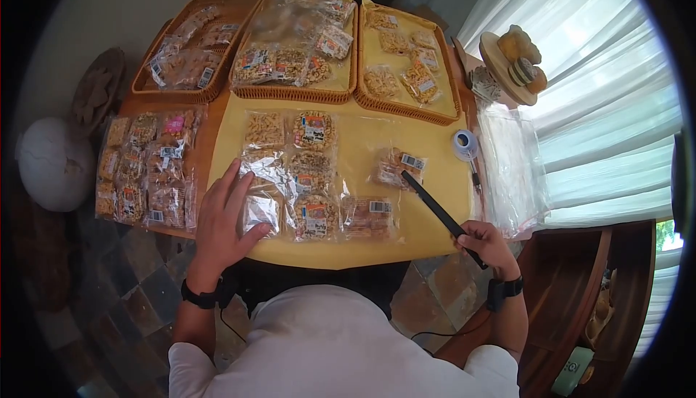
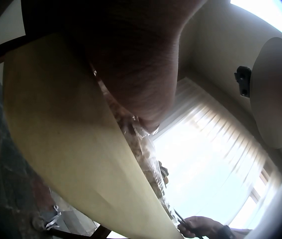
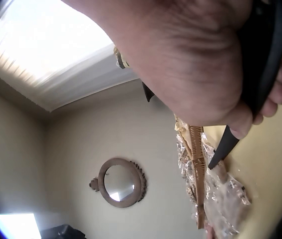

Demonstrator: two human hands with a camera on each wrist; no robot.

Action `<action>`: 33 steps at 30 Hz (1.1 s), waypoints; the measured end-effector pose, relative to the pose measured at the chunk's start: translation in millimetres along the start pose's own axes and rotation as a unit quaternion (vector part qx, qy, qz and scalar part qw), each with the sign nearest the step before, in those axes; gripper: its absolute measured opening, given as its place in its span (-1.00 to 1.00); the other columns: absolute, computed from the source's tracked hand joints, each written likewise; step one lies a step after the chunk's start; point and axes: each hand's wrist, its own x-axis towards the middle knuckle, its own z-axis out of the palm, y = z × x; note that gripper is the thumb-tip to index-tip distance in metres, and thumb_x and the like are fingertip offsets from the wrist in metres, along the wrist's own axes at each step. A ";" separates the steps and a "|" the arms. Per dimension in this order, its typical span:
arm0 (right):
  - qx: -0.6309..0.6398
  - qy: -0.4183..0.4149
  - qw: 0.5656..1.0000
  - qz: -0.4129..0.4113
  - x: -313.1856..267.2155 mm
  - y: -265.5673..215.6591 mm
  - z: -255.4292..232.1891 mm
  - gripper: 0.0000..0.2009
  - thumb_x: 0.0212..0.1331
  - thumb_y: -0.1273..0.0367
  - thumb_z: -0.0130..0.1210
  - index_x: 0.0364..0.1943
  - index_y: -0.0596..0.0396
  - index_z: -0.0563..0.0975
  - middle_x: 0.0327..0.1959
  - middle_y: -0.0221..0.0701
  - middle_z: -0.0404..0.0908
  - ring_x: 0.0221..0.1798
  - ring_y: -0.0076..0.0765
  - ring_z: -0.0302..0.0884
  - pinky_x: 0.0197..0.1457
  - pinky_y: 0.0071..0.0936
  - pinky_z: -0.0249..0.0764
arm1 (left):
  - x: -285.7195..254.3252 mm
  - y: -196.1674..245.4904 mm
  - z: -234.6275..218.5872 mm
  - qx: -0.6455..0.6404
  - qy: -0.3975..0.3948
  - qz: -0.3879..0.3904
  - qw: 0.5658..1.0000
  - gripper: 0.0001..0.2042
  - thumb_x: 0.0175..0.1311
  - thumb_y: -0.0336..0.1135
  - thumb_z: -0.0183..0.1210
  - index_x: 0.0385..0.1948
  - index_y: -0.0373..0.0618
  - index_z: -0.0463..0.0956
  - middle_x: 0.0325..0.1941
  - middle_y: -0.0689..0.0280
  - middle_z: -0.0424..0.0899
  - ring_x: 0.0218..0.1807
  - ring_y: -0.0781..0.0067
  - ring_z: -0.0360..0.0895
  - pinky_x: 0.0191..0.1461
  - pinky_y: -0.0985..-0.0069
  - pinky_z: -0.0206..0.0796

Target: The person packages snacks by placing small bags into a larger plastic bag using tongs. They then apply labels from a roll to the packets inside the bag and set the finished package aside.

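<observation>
On the yellow-topped table lies a large clear plastic bag with several packs of puffed-grain snack set in rows. My left hand rests at its left side with fingers extended, the thumb over a shiny pack. In my right hand I grip a long, slim black tool, whose exact kind I cannot tell. Its far tip overlaps a labelled snack pack at the bag's right part. The right wrist view shows the tool's tapering black end beside the crinkled plastic.
Three wicker trays of snack packs line the table's back. A filled clear bag lies at the left edge. To the right are a white roll, flat clear bags and a round wooden stand. Below right stands a wooden cabinet.
</observation>
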 end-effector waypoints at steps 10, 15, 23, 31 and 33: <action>-0.136 0.005 0.989 0.053 4.8 -49.9 -23.5 -0.82 0.43 0.38 0.38 -0.08 0.24 0.72 -0.46 -0.68 0.55 -0.39 -0.76 0.39 -0.33 -0.57 0.31 | 0.2 2.9 -2.5 -0.005 0.016 0.001 1.000 -0.14 0.31 0.23 0.36 0.50 -0.23 0.41 0.70 -0.07 0.27 0.53 -0.26 0.39 0.58 -0.05 0.22; -0.212 0.091 0.973 0.003 11.4 -45.0 -29.9 -0.81 0.35 0.39 0.41 -0.12 0.25 0.72 -0.46 -0.54 0.58 -0.38 -0.63 0.46 -0.29 -0.45 0.38 | -0.3 2.0 -0.8 -0.007 0.012 0.005 1.000 -0.14 0.32 0.25 0.35 0.51 -0.22 0.41 0.70 -0.07 0.27 0.54 -0.27 0.38 0.58 -0.04 0.22; -0.312 0.099 0.934 -0.144 18.4 -58.2 6.8 -0.77 0.27 0.42 0.41 -0.09 0.27 0.70 -0.31 -0.26 0.64 -0.25 -0.24 0.62 -0.10 -0.31 0.50 | -0.1 1.1 0.0 -0.007 0.013 0.004 1.000 -0.14 0.34 0.28 0.32 0.50 -0.22 0.41 0.71 -0.08 0.26 0.53 -0.28 0.39 0.58 -0.04 0.21; -0.287 0.148 0.937 -0.131 15.3 -45.6 -1.4 -0.72 0.24 0.39 0.44 -0.06 0.28 0.70 -0.27 -0.16 0.68 -0.21 -0.05 0.69 -0.07 -0.24 0.55 | 0.0 1.2 0.7 0.006 0.003 0.005 1.000 -0.14 0.46 0.35 0.15 0.54 -0.23 0.37 0.73 -0.07 0.24 0.60 -0.25 0.34 0.61 -0.03 0.18; -0.304 0.150 0.928 -0.152 16.9 -48.8 8.0 -0.72 0.25 0.39 0.44 -0.06 0.30 0.69 -0.26 -0.13 0.69 -0.20 0.01 0.70 -0.06 -0.22 0.55 | -0.1 1.9 1.0 0.007 0.000 0.005 1.000 -0.14 0.47 0.35 0.15 0.54 -0.23 0.37 0.73 -0.08 0.24 0.61 -0.25 0.34 0.62 -0.03 0.17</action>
